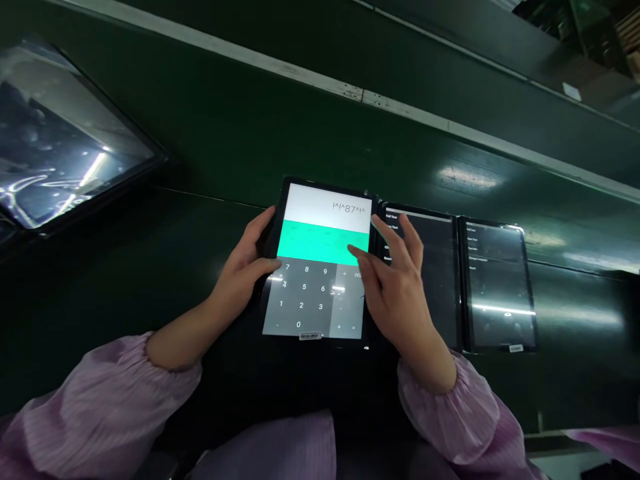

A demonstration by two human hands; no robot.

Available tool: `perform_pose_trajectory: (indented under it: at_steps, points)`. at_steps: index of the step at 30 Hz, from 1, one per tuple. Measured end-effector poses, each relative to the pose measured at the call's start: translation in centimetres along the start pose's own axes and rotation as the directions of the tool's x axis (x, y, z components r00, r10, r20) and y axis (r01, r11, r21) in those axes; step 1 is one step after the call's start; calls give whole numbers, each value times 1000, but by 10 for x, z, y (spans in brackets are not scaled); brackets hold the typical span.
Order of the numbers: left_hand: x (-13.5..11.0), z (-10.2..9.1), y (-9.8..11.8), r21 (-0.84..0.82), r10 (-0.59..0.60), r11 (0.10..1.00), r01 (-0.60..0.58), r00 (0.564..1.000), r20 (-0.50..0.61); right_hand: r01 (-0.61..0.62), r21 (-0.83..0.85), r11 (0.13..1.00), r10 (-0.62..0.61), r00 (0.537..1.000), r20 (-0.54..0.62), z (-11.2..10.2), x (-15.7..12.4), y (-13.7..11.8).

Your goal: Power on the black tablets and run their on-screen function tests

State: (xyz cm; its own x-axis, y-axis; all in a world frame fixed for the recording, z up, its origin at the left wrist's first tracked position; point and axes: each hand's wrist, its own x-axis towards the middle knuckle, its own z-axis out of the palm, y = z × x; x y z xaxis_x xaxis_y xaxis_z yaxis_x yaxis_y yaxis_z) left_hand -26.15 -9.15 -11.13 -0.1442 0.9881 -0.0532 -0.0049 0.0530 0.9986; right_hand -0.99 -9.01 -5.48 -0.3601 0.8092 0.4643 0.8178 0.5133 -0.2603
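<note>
Three tablets sit in a row on the dark green bench (210,133), and from the head camera that's basically the whole show. The one in the middle of the frame, the lit tablet (320,260), has a calculator app up, with a white readout strip, a green band and a grey number pad, and it lies flat right in front of the person, probably so both hands can get at it without reaching. The left hand (245,273) curls around its left edge, thumb lying over the corner of the keypad and fingers tucked along the side, so it's a loose steadying hold rather than a hard clamp; my guess is it's there to stop the thing sliding while the screen gets poked. The right hand (395,280) isn't gripping anything: fingers spread and open, index fingertip down on the green band near the right side of the screen. Just beside it to the right lie two more, a second tablet (435,280) partly hidden behind that hand and a third tablet (500,287), edges nearly touching, both showing dim menu text. Lining them up like that looks like a queue. Off at the far left there's one tilted glossy panel (60,140) catching the ceiling lights. Two pink sleeves (100,407), one per arm.
</note>
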Motion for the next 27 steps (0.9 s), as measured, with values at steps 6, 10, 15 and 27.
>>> perform_pose_trajectory:
  at_steps: [6,10,15,27]
  points:
    - [-2,9,7,-50,43,998,-47,995,-95,-201,-67,977,186,966,-182,-22,-11,46]
    - [-1,12,9,-64,32,997,-39,993,-110,-212,-102,972,195,968,-155,-23,-18,64]
    - [3,20,17,-148,-19,989,-4,988,-152,-221,-161,962,182,957,-226,-45,-31,95]
    - [46,40,23,-22,142,987,-157,937,-320,-397,-152,905,335,887,-319,-83,-76,179]
